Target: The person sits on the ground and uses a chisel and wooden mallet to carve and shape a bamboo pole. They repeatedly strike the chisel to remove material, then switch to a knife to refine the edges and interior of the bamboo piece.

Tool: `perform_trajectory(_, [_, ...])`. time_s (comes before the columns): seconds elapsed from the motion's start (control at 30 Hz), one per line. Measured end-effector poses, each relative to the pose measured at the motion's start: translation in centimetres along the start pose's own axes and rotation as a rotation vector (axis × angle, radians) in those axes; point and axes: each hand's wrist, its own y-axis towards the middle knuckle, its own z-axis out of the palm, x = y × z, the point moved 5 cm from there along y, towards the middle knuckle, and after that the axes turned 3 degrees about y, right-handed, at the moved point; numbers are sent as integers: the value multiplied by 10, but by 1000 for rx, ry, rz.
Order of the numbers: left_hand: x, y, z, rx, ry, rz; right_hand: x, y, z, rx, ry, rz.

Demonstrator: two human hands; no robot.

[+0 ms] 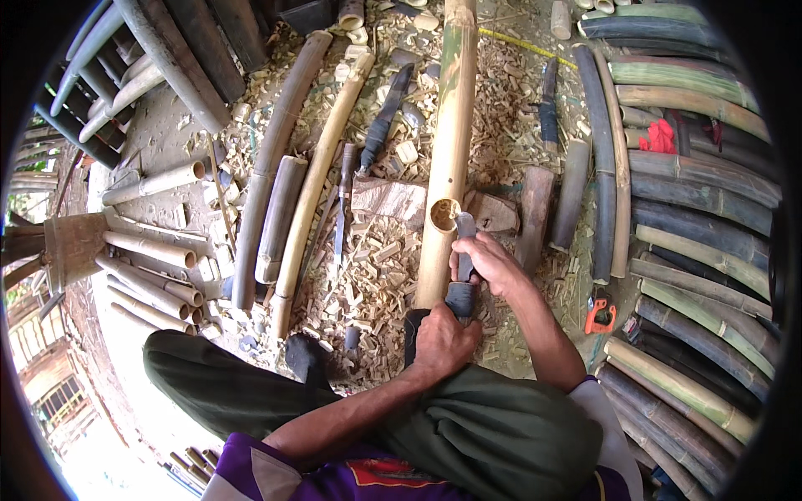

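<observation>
At one bamboo pole (455, 125), left hand (447, 341), right hand (491, 264), holding one knife (460, 297)

No lettering or numbers legible anywhere in view.
Nearer the body than the left hand (447, 341), the purple cloth shirt (330, 484) bears a red print edged in yellow (388, 473), too creased and blurred to make out. Beyond the right hand (491, 264) and slightly to its right, a long, thin yellow strip like a measuring tape (528, 46) lies across the shavings; any marks on it are too small to read.
</observation>
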Motion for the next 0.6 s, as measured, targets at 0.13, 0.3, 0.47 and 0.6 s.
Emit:
perform_trajectory(0.13, [37, 3, -38, 95, -25, 222, -2, -28, 22, -71, 71, -24])
perform_trajectory(0.3, [45, 23, -123, -104, 109, 50, 4, 21, 65, 202, 482, -224])
perform_trajectory(0.47, [-58, 20, -189, -343, 764, 319, 17, 15, 78, 186, 1072, -225])
perform_trajectory(0.6, [-128, 15, -168, -346, 1117, 485, 22, 12, 70, 417, 1436, -302])
